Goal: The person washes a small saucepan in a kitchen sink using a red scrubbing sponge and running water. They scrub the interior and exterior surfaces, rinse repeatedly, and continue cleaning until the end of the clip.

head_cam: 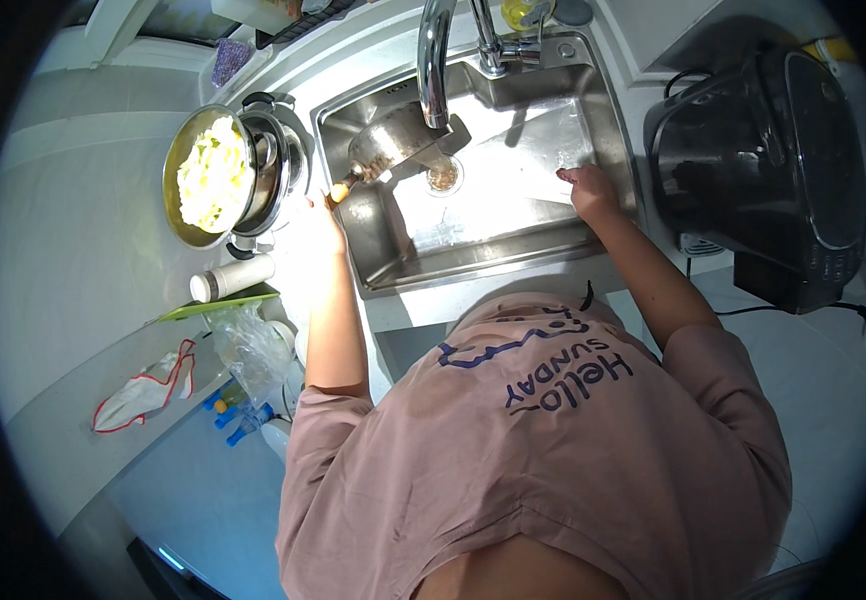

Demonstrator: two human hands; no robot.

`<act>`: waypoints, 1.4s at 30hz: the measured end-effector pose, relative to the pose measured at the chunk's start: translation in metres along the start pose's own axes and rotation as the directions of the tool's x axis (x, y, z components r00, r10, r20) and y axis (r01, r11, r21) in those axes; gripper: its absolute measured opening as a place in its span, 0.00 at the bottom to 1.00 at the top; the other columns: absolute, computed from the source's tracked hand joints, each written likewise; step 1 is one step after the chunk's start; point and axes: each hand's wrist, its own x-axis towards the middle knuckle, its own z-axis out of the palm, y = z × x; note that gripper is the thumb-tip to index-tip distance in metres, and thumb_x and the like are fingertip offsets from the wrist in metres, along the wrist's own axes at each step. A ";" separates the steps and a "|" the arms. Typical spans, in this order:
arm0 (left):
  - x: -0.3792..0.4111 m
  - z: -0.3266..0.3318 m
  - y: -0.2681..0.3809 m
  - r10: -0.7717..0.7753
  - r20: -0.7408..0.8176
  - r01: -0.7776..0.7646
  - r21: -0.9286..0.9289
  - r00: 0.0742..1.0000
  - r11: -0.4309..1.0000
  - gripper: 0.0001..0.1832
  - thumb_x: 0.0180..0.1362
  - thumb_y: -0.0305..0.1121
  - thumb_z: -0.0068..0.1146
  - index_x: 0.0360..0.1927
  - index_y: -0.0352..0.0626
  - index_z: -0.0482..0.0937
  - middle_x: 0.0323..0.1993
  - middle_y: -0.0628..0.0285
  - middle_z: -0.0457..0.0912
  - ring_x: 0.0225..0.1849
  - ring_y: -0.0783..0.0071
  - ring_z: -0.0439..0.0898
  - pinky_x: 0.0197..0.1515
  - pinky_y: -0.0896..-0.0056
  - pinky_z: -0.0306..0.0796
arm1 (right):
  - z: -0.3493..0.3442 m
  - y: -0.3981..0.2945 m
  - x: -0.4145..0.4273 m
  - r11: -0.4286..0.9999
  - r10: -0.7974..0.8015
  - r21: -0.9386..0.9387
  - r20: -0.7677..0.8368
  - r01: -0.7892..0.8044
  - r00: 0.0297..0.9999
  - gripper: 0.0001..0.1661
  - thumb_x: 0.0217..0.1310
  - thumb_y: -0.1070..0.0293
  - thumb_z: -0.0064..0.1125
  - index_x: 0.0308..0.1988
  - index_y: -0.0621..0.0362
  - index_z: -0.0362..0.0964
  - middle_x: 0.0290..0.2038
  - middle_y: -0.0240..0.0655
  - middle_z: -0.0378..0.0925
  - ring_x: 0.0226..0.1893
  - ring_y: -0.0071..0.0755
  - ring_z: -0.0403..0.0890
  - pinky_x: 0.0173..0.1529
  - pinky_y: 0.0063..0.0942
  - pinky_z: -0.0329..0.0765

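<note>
My left hand (320,221) grips the handle of a metal saucepan (395,139), which is tilted inside the stainless steel sink (500,259). Liquid runs from the pan's rim towards the sink drain (444,177). The chrome faucet (435,67) hangs over the pan; whether water flows from it is not clear. Over the sink's right side is my right hand (590,191), its fingers around or beside a small dark reddish thing I cannot identify. Strong glare hides part of my left hand.
Left of the sink, a metal bowl (170,180) of chopped pale yellow food stands by a lidded pot (262,191). Nearer lie a white bottle (234,277), a green board (185,309) and a plastic bag (253,352). A black countertop appliance (748,172) stands at right.
</note>
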 end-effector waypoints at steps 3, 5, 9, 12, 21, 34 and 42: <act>-0.003 -0.006 -0.002 -0.016 -0.006 0.016 -0.028 1.000 0.999 0.09 0.61 0.32 0.48 0.44 0.49 0.74 0.40 0.56 0.76 0.44 0.56 0.77 0.46 0.56 0.72 | 0.001 0.004 0.004 1.000 -0.006 -0.018 -0.029 0.005 1.000 0.15 0.64 0.66 0.49 0.45 0.41 0.81 0.42 0.45 0.79 0.44 0.50 0.79 0.48 0.41 0.76; -0.001 -0.015 -0.003 -0.027 0.035 0.028 -0.034 0.999 0.999 0.09 0.61 0.31 0.48 0.45 0.49 0.74 0.41 0.56 0.76 0.45 0.56 0.77 0.45 0.56 0.72 | 0.006 0.011 0.008 1.000 -0.017 -0.019 -0.050 0.016 0.999 0.15 0.64 0.66 0.49 0.45 0.41 0.81 0.42 0.44 0.79 0.44 0.51 0.79 0.48 0.42 0.76; -0.002 -0.025 -0.007 -0.045 0.061 0.048 -0.046 0.997 0.998 0.10 0.60 0.29 0.49 0.45 0.49 0.73 0.42 0.57 0.75 0.45 0.57 0.76 0.44 0.56 0.72 | 0.005 0.011 0.010 1.000 0.018 -0.018 -0.058 -0.019 0.998 0.16 0.64 0.69 0.48 0.46 0.41 0.81 0.43 0.43 0.79 0.45 0.48 0.79 0.49 0.40 0.76; -0.005 -0.025 -0.011 -0.023 0.009 0.023 -0.041 1.000 0.999 0.11 0.57 0.29 0.53 0.44 0.50 0.72 0.39 0.58 0.73 0.37 0.56 0.78 0.37 0.54 0.72 | 0.005 0.011 0.010 0.999 0.036 -0.020 -0.120 -0.039 0.992 0.17 0.66 0.69 0.47 0.48 0.43 0.79 0.44 0.42 0.79 0.45 0.47 0.79 0.50 0.39 0.76; -0.064 0.164 -0.008 -0.175 0.337 0.378 -0.776 0.925 0.505 0.09 0.55 0.34 0.63 0.38 0.44 0.81 0.32 0.52 0.83 0.35 0.52 0.81 0.41 0.59 0.74 | 0.021 0.020 0.024 0.983 0.043 0.181 -0.321 0.017 0.946 0.12 0.64 0.70 0.50 0.45 0.59 0.75 0.38 0.47 0.79 0.40 0.50 0.80 0.43 0.42 0.77; -0.034 0.069 0.111 0.258 0.724 0.165 -0.458 0.640 0.874 0.24 0.51 0.61 0.61 0.41 0.54 0.82 0.35 0.58 0.85 0.39 0.58 0.84 0.43 0.56 0.76 | -0.021 -0.014 0.016 0.993 -0.070 0.046 -0.523 0.110 0.850 0.11 0.66 0.70 0.49 0.45 0.60 0.75 0.36 0.46 0.78 0.38 0.51 0.80 0.43 0.42 0.75; -0.042 0.118 0.122 0.323 0.651 0.222 -0.611 0.687 0.760 0.20 0.52 0.55 0.62 0.38 0.52 0.83 0.32 0.55 0.85 0.36 0.56 0.83 0.41 0.56 0.75 | 0.004 0.007 0.064 0.942 -0.040 0.287 -0.418 0.174 0.907 0.11 0.64 0.69 0.52 0.44 0.59 0.76 0.37 0.45 0.81 0.37 0.46 0.81 0.45 0.35 0.75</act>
